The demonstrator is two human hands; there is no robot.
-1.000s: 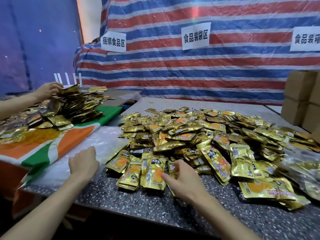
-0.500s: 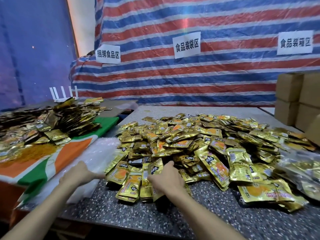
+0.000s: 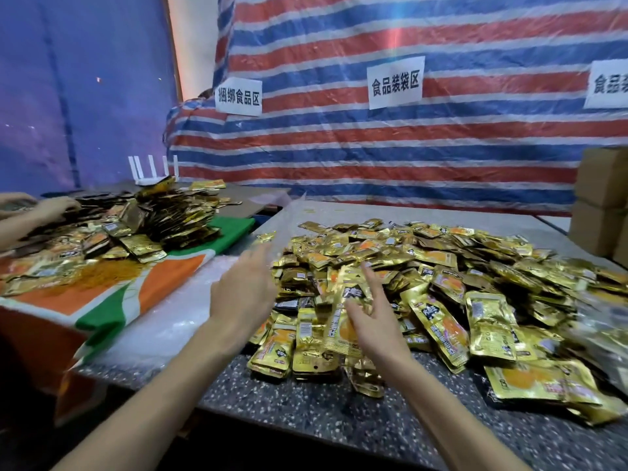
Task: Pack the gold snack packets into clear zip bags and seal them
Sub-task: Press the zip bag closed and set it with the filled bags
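Your left hand (image 3: 243, 294) hovers at the left edge of the heap of gold packets (image 3: 441, 266), its fingers straight, spread and holding nothing. Your right hand (image 3: 372, 321) is raised over the near part of the heap with its fingers fanned wide. One packet (image 3: 339, 321) stands almost upright just left of its palm, long axis vertical and printed face toward you. Motion blur hides whether the thumb touches it. The heap covers the middle and right of the speckled tabletop (image 3: 306, 416), far too many packets to count. They lie flat and point every way, though the row nearest the front edge mostly runs front to back. Each shows an orange picture and a black label whose writing is too small to read. A crinkled layer of clear bags (image 3: 170, 324) lies along the left edge of the tabletop, beside your left hand. Three white signs hang on the striped tarp (image 3: 373, 158): "捆绑食品区" (image 3: 238, 96), "食品装袋区" (image 3: 396, 83), and a third (image 3: 608, 85) cut off after "食品". Cardboard boxes (image 3: 598, 205) are stacked at the far right corner. On the left, a second heap (image 3: 163, 215) sits on an orange, white and green cloth (image 3: 112, 300), with another person's hand (image 3: 54, 209) on it.
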